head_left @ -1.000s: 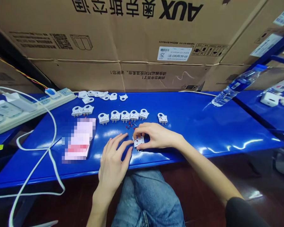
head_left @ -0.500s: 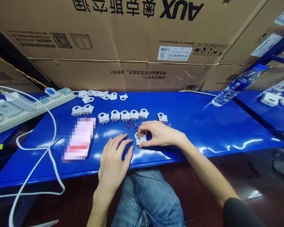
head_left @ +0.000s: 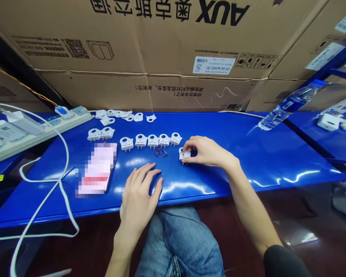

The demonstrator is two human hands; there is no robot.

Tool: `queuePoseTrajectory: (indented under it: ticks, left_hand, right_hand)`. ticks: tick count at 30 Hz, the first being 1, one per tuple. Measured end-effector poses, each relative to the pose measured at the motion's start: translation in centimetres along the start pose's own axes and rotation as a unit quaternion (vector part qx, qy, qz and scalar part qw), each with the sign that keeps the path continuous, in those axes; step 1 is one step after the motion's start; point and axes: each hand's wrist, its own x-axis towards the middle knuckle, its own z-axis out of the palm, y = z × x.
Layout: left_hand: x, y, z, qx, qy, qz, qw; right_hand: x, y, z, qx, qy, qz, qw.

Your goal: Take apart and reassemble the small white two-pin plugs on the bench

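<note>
Between the thumb and fingers of my right hand is a white two-pin plug housing, its prongs pointing toward me. My left hand lies on the blue tabletop near the front edge, fingers spread, holding nothing. Beyond it, several similar white plug housings with round openings stand in a row. Small red parts with thin leads lie loose just in front of that row. Two more plug housings sit further left.
White cover pieces lie at the back. A blurred pink item rests left of my left hand. A power strip with white cables occupies the left. A water bottle leans at right; a large carton stands behind.
My right hand has moved right and away from me, carrying the plug housing. It now covers the spot where a separate housing stood. My left hand stays in place.
</note>
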Motion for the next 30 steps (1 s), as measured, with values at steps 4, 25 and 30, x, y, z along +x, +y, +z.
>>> queuePoseTrajectory:
  ticks: [4,25,30]
  left_hand:
    - [-0.1,-0.1,0.1,-0.001,0.003,0.0,1.0]
    - [0.0,0.0,0.1,0.0,0.006,-0.001,1.0]
    - [0.0,0.1,0.0,0.0,-0.001,-0.003,1.0]
  right_hand:
    - [0.1,0.7,0.1,-0.021,0.033,0.028,0.999]
    - [1.4,-1.9,2.6,-0.168,0.073,-0.011,0.983]
    - [1.2,-2.5,2.4,-0.118,0.079,-0.033,0.989]
